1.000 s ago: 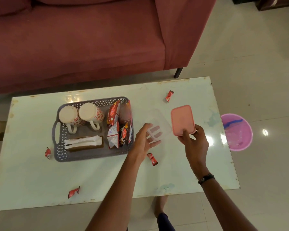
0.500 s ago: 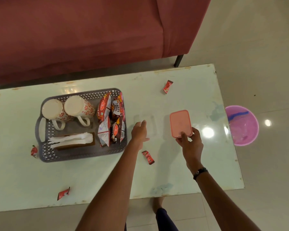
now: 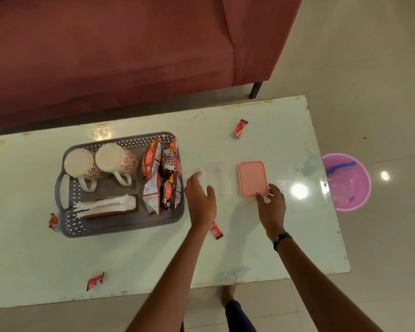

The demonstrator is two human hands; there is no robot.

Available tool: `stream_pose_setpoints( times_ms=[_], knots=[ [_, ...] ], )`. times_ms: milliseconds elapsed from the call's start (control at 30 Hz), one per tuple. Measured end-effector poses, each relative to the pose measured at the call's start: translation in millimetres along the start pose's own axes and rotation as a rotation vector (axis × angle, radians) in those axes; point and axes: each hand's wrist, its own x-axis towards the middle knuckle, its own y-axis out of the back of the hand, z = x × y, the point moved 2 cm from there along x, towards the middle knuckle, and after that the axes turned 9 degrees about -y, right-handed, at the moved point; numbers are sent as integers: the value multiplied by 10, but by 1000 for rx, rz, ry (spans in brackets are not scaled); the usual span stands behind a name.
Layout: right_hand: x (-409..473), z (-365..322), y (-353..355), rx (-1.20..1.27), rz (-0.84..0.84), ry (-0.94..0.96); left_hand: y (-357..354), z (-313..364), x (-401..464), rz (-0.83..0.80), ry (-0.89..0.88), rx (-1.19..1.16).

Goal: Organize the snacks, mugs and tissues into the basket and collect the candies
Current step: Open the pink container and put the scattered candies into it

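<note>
A grey basket [image 3: 120, 227] on the left of the table holds two patterned mugs [image 3: 115, 156] lying on their sides, a stack of white tissues [image 3: 106, 204] and several snack packets [image 3: 163, 173]. Right of it a clear container [image 3: 222, 178] stands on the table, with a pink lid [image 3: 251, 177] lying flat beside it. My left hand [image 3: 200, 200] is open, fingertips at the container's left edge. My right hand [image 3: 271, 204] pinches the lid's near right corner. Red candies lie loose: one at the back [image 3: 240, 128], one by my left wrist [image 3: 216, 230], one near the front edge [image 3: 95, 281], one left of the basket [image 3: 53, 221].
The white table [image 3: 261, 248] has a red sofa [image 3: 106, 56] behind it. A pink bin [image 3: 345, 180] with a liner stands on the floor past the table's right edge. My foot shows under the near edge.
My left hand has set the clear container down on the table and let go of it. My right hand has laid the pink lid flat next to it.
</note>
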Motion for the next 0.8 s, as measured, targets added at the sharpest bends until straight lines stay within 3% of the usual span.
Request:
stream_pose_setpoints(
  times_ms=[167,433,600,800],
  knots=[
    [-55,-118,48,-130,61,175,50,71,-101,15,-117,-18],
    [743,-1289,-515,-571,-16,689,130,133,-270,24,-146,-90],
    [1219,-1362,-811,-895,-122,704,84,-34,-449,14,-123,-93],
    [1044,-1163,-746,-839,11,836,107,-149,-670,81,38,-169]
  ],
)
